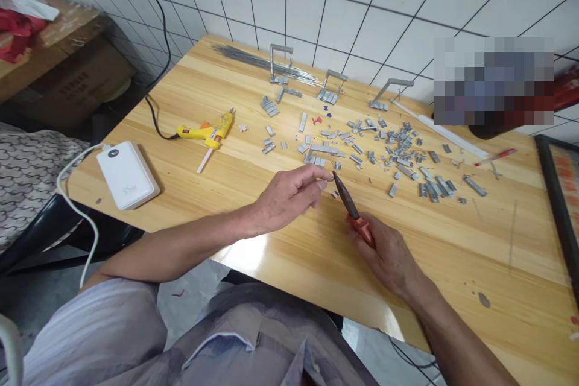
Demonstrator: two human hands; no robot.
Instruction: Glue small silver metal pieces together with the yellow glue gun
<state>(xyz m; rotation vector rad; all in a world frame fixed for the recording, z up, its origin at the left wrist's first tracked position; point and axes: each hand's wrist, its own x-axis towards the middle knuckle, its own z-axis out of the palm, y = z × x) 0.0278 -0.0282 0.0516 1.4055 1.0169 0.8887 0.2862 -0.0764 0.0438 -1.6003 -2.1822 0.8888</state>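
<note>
My right hand (pixel 384 250) is wrapped round the red handles of a pair of needle-nose pliers (pixel 346 196), whose dark jaws point up and to the left. At the jaw tips, the thumb and forefinger of my left hand (pixel 292 199) are pinched together. Whatever sits between those fingertips is too small to make out. Just beyond the left fingers lies a small assembly of grey metal strips (pixel 316 160). Scattered grey staple pieces (pixel 402 145) spread over the table to the right of it.
On the wooden table (pixel 203 205) lie a yellow glue gun (pixel 212 131) and a white power bank (pixel 126 175) at left. Small staple-built frames (pixel 332 85) and thin metal wires (pixel 257 63) are along the back. A red pen (pixel 495 157) and a black-edged frame (pixel 554 193) lie right.
</note>
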